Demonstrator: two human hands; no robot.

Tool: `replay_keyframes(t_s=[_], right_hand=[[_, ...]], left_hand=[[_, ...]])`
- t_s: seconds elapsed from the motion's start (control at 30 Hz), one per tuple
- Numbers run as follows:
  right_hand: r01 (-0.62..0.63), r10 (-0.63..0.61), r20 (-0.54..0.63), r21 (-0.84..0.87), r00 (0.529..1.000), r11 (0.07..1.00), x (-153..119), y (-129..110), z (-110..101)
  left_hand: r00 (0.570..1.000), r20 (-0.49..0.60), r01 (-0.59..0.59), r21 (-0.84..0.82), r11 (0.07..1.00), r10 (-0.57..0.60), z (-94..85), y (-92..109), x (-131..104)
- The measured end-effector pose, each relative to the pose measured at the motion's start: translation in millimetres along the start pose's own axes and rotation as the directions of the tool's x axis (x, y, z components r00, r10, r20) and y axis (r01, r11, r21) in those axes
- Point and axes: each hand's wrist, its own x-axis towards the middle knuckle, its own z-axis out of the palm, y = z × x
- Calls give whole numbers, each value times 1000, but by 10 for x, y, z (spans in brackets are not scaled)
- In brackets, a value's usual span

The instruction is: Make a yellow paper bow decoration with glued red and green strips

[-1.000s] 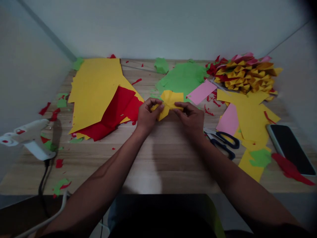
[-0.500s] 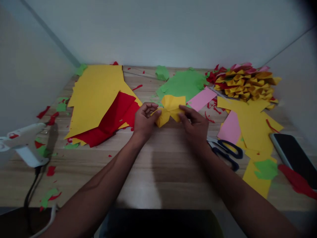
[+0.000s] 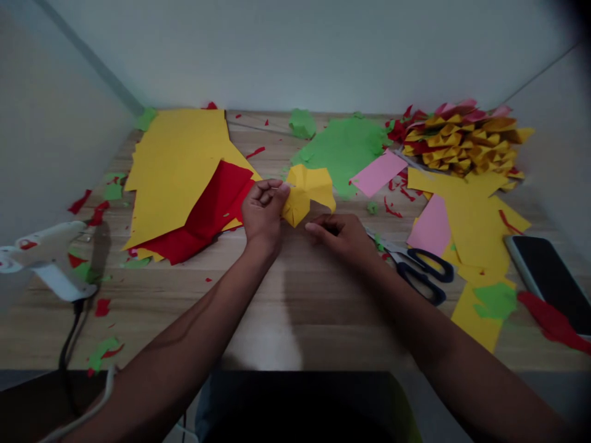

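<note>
Our left hand (image 3: 263,212) pinches the folded yellow paper piece (image 3: 307,192) at its gathered corner, holding it above the wooden desk (image 3: 295,307) so the pleats fan outward; our right hand (image 3: 344,237) rests loosely curled just below, seemingly empty, near the black-handled scissors (image 3: 422,274) and red paper sheet (image 3: 207,212).

Both forearms are bare from the lower frame edge to the wrists, with no sleeve, watch or ring showing on the left hand (image 3: 262,212) or the right hand (image 3: 345,237), and dark clothing covers the lap between them.
</note>
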Motion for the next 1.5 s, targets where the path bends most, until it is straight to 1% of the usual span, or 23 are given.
replay_keyframes(t_s=[0.07,0.1,0.17,0.23,0.3,0.37,0.5,0.57,0.67,0.77,0.83,0.97,1.0,1.1,1.17,1.33,1.5], right_hand=[[28,-25,56,-50,998,998,-7,-19,30],[47,-42,59,-81,997,996,-6,-23,50],[88,-84,35,-140,996,986,1,-27,94],[100,-106,-29,-154,994,983,10,-30,135],[81,-90,-103,-88,991,993,20,-32,159],[77,-71,-181,26,981,997,32,-32,161],[145,-53,-332,259,942,955,58,-24,121],[153,-20,-395,308,918,939,64,-24,97],[162,-5,-454,308,891,937,55,-37,66],[157,-2,-458,302,889,940,38,-56,39],[143,10,-439,315,898,938,32,-61,26],[124,40,-409,366,912,922,42,-48,25],[125,48,-417,379,908,917,46,-43,30],[128,83,-442,426,893,896,51,-34,47],[132,91,-442,448,893,884,51,-32,51],[124,100,-432,460,896,879,70,3,38],[68,145,-333,552,932,831,95,64,12]], left_hand=[[1000,9,27,-13,1000,-27,17,3,-24],[999,10,33,-16,999,-33,28,7,-42],[1000,5,24,-7,1000,-24,53,18,-80],[1000,8,9,13,1000,-9,74,27,-115],[999,36,11,19,1000,-11,82,28,-138],[996,82,27,18,999,-28,76,20,-145],[986,147,81,16,997,-82,51,-3,-136],[975,187,126,-5,992,-123,51,-6,-136],[948,267,186,-23,982,-173,62,1,-141],[919,338,217,-6,976,-202,58,5,-134],[912,360,208,15,978,-199,46,3,-123],[917,358,161,64,985,-173,29,4,-116],[913,371,150,82,985,-170,30,6,-122],[882,439,109,158,981,-169,36,12,-145],[869,467,84,192,978,-166,34,14,-150],[881,448,84,168,982,-152,12,14,-105],[870,459,116,161,980,-179,2,-2,-71]])
